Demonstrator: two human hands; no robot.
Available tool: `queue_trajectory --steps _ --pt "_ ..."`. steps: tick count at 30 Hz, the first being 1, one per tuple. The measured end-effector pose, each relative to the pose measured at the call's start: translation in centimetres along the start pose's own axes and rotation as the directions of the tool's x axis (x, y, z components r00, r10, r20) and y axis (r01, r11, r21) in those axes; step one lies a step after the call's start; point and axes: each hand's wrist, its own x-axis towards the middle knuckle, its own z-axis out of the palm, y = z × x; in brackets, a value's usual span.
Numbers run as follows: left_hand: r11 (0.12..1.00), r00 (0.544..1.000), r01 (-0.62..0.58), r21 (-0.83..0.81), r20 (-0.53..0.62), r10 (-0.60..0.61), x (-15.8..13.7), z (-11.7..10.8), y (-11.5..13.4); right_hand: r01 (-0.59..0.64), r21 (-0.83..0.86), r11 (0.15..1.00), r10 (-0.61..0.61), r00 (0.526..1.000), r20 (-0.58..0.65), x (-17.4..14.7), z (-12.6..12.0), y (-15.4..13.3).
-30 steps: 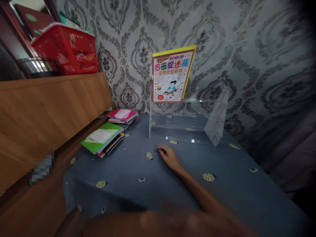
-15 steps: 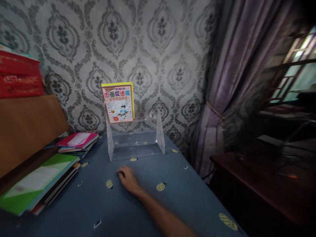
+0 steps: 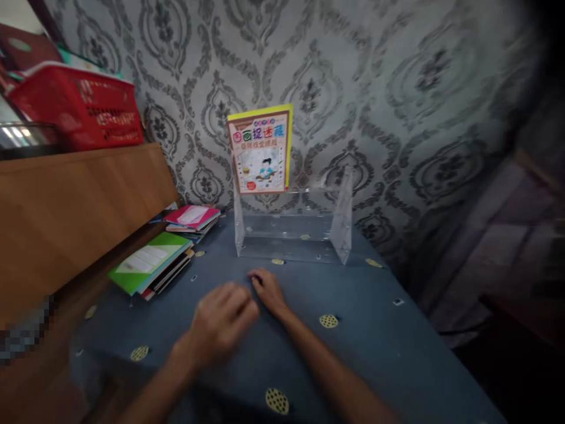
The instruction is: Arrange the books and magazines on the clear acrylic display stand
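Observation:
My left hand (image 3: 223, 321) is raised above the near part of the table, slightly blurred, its fingers folded down and no object showing in it. Just beyond it, my right hand (image 3: 268, 290) rests on the blue tablecloth, fingers loosely bent with a gap by the thumb, holding nothing I can see. Past the hands stands a clear acrylic book rack (image 3: 342, 221). Upright at the left of its top tier is a picture book (image 3: 260, 154) with Chinese lettering, and a yellow edge shows behind it.
At left lie a stack topped by a green book (image 3: 152, 259) and another topped by a pink one (image 3: 194, 216). A wooden panel (image 3: 88, 206) borders the table, with a red basket (image 3: 83, 106) above. Patterned wallpaper (image 3: 309, 70) covers the wall behind; a dark curtain hangs at right.
My left hand has come into view from below, beside my right hand. The view has turned left, so the rack and books appear further right. My right hand stays on the table.

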Motion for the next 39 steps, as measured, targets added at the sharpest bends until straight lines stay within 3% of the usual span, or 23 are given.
queue_trajectory --steps 1,3,4,6,10,11,13,24,30,36,39 --pt "0.991 0.994 0.089 0.1 0.06 -0.095 -0.5 1.3 -1.9 0.007 0.01 1.0 -0.007 1.0 0.004 0.0 0.0 0.1" --pt "0.913 0.922 0.289 0.289 0.174 -0.347 -2.3 3.3 -6.2 0.018 0.018 1.0 -0.018 1.0 0.006 0.0 0.0 0.1" --pt "0.836 0.841 0.4 0.376 0.212 -0.498 -3.5 3.7 -8.3 0.022 0.018 1.0 -0.022 1.0 0.005 -0.1 0.0 0.2" --pt "0.635 0.62 0.57 0.521 0.235 -0.749 -6.0 3.6 -12.3 0.027 0.012 1.0 -0.027 1.0 0.005 0.0 0.1 0.2" --pt "0.377 0.233 0.699 0.608 0.304 -0.924 -10.0 1.4 -17.6 0.029 -0.007 1.0 -0.028 1.0 0.008 0.1 0.1 0.3" --pt "0.355 0.168 0.714 0.604 0.345 -0.924 -10.6 0.9 -18.4 0.028 -0.013 1.0 -0.028 1.0 0.011 0.1 0.1 0.3" --pt "0.363 0.105 0.724 0.587 0.426 -0.898 -11.4 0.2 -19.3 0.028 -0.024 0.999 -0.028 0.999 0.018 0.2 0.0 0.2" --pt "0.531 0.106 0.574 0.623 0.586 -0.803 -11.9 -1.6 -18.3 0.038 -0.063 0.997 -0.034 0.998 0.049 0.1 -0.5 -1.1" --pt "0.635 0.183 0.486 0.6 0.641 -0.745 -10.6 -2.7 -16.3 0.034 -0.093 0.995 -0.028 0.997 0.068 -0.2 -0.3 -1.6" --pt "0.719 0.229 0.432 0.544 0.705 -0.671 -7.5 -1.9 -10.5 0.137 -0.118 0.983 -0.125 0.987 0.104 -1.3 0.2 -3.2" --pt "0.811 0.236 0.439 0.386 0.822 -0.518 -6.5 -0.1 -6.4 0.22 -0.138 0.966 -0.197 0.967 0.164 -1.8 0.4 -4.0"
